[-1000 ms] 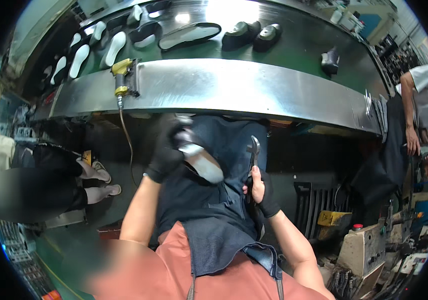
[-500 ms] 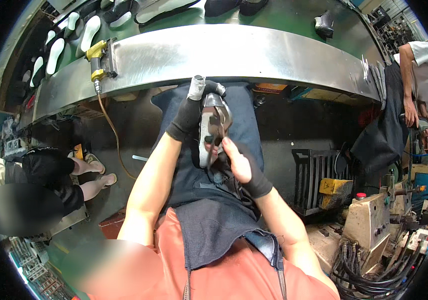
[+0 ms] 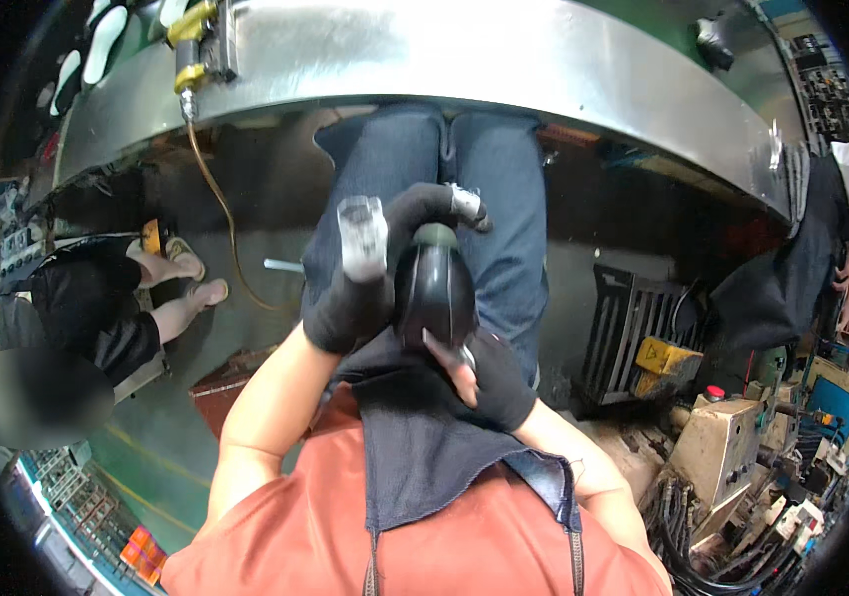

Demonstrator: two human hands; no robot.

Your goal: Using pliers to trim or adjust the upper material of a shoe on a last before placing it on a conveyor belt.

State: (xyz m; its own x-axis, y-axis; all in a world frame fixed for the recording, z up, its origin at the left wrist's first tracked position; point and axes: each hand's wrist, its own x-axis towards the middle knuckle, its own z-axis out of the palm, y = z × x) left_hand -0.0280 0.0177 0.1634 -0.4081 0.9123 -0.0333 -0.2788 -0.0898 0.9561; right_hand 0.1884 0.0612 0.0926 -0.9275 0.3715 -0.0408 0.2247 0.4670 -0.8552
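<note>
Head view: a glossy black shoe (image 3: 434, 293) sits in the person's lap over a dark apron (image 3: 424, 447). Left hand (image 3: 360, 288), gloved, wraps its fingers (image 3: 444, 204) closed over the shoe's top; right hand (image 3: 489, 372) grips it from below. Above curves the steel-edged surface (image 3: 504, 60).

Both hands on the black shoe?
Yes: the left hand and right hand, both in dark gloves, grip the black shoe over the lap.
</note>
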